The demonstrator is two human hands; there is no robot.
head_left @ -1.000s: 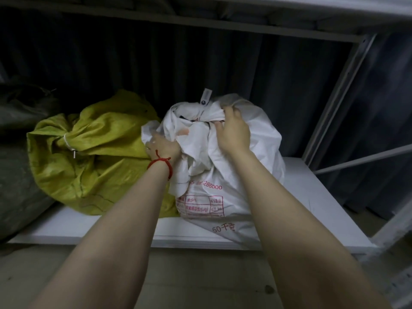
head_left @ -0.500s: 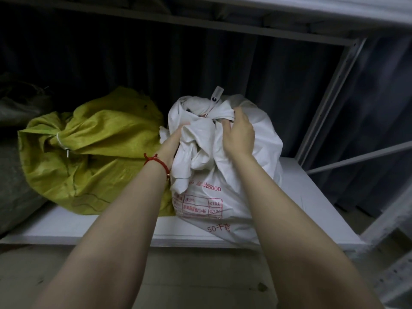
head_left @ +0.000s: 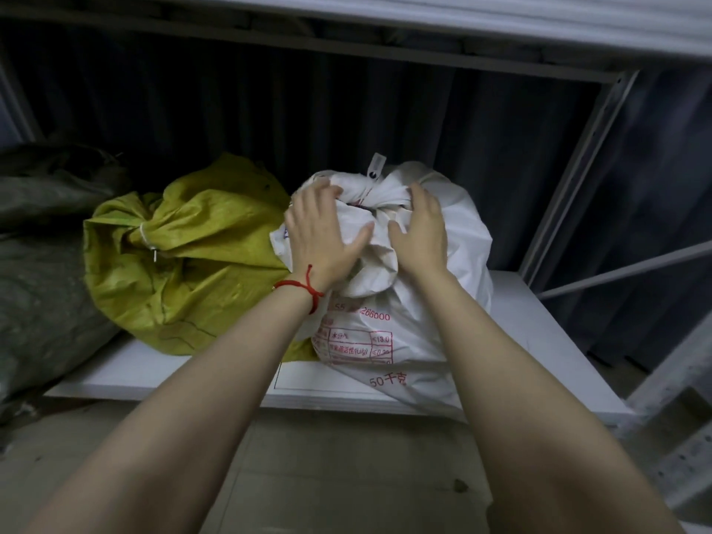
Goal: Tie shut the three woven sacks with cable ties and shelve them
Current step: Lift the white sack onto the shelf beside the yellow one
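Floor (head_left: 346, 464): pale concrete, nearest the camera, under both bare forearms.
Forearms: both reach forward and upward from the lower edge and converge on one sack.
Bracelet (head_left: 304, 289): red string, on the left wrist.
Left grip (head_left: 319, 237) (the person's left hand): released. The palm is down, the fingers are spread and nearly straight, and the thumb is out to the right. It presses on the left side of the bunched neck.
Right grip (head_left: 420, 233): released. The palm lies flat on the right side of the neck, with the fingers over the top and the thumb pointing toward the left grip. The thumbs are near each other but apart.
White sack (head_left: 443, 302): stands upright on the shelf board (head_left: 173, 373), right of centre, with red print facing the camera.
Cable tie (head_left: 375, 169): its tail stands up from the cinched neck, between and just beyond the two grips.
Yellow sack (head_left: 200, 264): on the same board, touching the white sack's left side. Its neck points left and is cinched by a second cable tie (head_left: 144, 235).
Grey-green sack (head_left: 42, 287): at the far left, against the yellow sack. What it rests on cannot be told.
Curtain (head_left: 269, 121): dark and pleated, behind the shelf.
Change over 0.5 s: the right grip was curled on the gathered cloth and the left grip was edge-on against it. Both now lie flat and higher up. The white sack keeps its place on the board.
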